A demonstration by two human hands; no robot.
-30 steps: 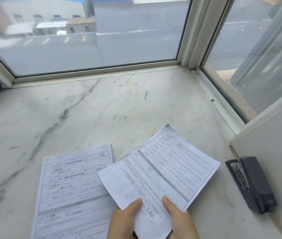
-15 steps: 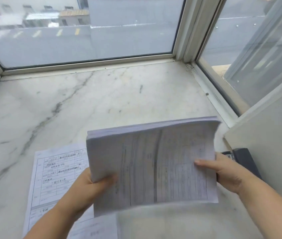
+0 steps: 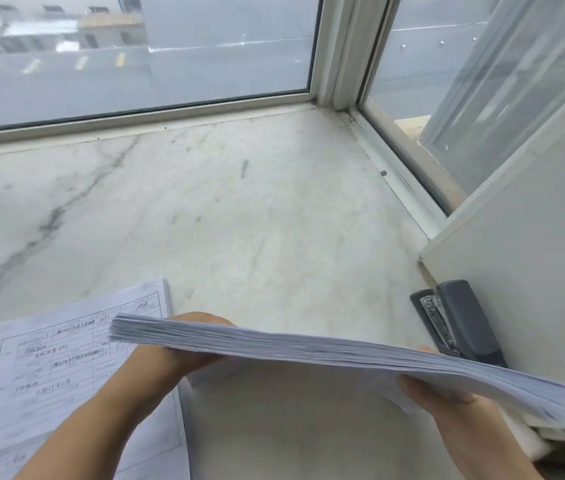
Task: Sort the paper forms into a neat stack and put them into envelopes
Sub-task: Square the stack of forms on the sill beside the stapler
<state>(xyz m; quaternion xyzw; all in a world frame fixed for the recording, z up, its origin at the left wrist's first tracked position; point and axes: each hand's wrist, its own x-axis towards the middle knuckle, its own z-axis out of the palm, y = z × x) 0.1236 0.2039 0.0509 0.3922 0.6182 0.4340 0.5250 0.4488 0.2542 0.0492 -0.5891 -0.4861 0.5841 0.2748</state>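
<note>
Head camera is looking down on a thick sheaf of paper forms (image 3: pixel 326 355), and both hands are carrying it above the marble tabletop (image 3: pixel 257 216), nearly flat and edge-on to the lens. The left hand (image 3: pixel 184 351) is gripping the sheaf's left end, its fingers curling round the far side with the palm underneath. The right hand (image 3: pixel 447 393) is pinching the right end, thumb below and a fingertip just showing over the top edge. The sheet edges are looking slightly fanned and staggered towards the right corner, so by my reading the squaring-up is not finished.

To do this step well, the grip is wanting to be loose enough for the sheets to slide, with the sheaf tipped onto one long edge and tapped on the marble, then turned and tapped on a short edge, palms guiding both sides so nothing is splaying out. Squeezing hard is only going to lock the stagger in.

Counting now: one sheaf in the hands, its sheets too many and too fine to count. One second pile of forms (image 3: pixel 77 368) is lying face up on the marble at lower left, partly under the left forearm, and I cannot say how many sheets it is holding. One dark stapler (image 3: pixel 461 323) is sitting against the white panel on the right. Envelopes: none are showing anywhere.
</note>
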